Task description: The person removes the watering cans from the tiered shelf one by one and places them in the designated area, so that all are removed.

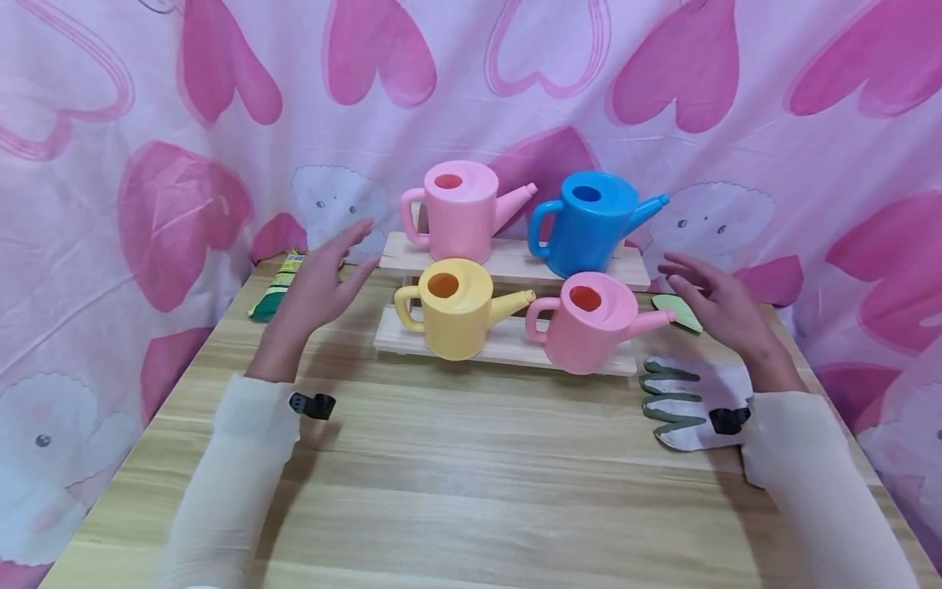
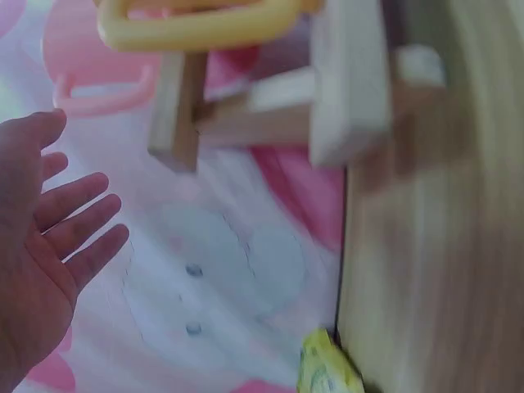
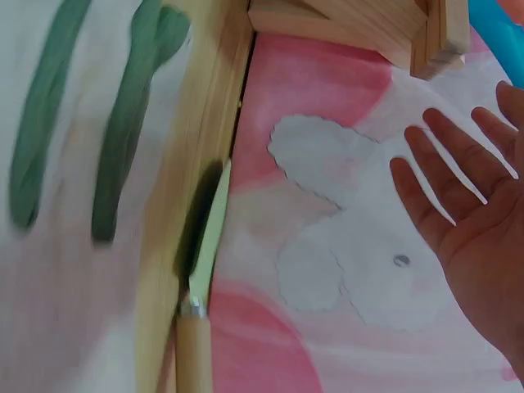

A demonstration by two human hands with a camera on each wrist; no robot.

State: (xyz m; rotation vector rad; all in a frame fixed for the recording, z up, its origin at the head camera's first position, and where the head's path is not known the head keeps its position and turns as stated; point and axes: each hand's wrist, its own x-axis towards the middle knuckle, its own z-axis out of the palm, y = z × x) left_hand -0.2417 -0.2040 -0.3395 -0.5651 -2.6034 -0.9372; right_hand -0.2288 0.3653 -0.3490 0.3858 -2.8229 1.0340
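Observation:
Several toy-like watering cans stand on a two-step wooden rack: a pink watering can (image 1: 462,214) and a blue watering can (image 1: 589,229) on the upper step, a yellow watering can (image 1: 455,315) and a second pink watering can (image 1: 589,327) on the lower one. My left hand (image 1: 320,278) is raised to the left of the rack, fingers extended, holding nothing. On the rack's other side my right hand (image 1: 724,309) hovers with fingers spread and nothing in it, above a glove (image 1: 710,384) and near a green-bladed trowel (image 1: 679,314).
A yellow-and-green packet (image 1: 274,296) lies at the table's back left. The wooden rack (image 1: 508,255) stands toward the back of the wood-grain table (image 1: 471,483). A pink curtain (image 1: 456,49) printed with hearts hangs behind and along both sides.

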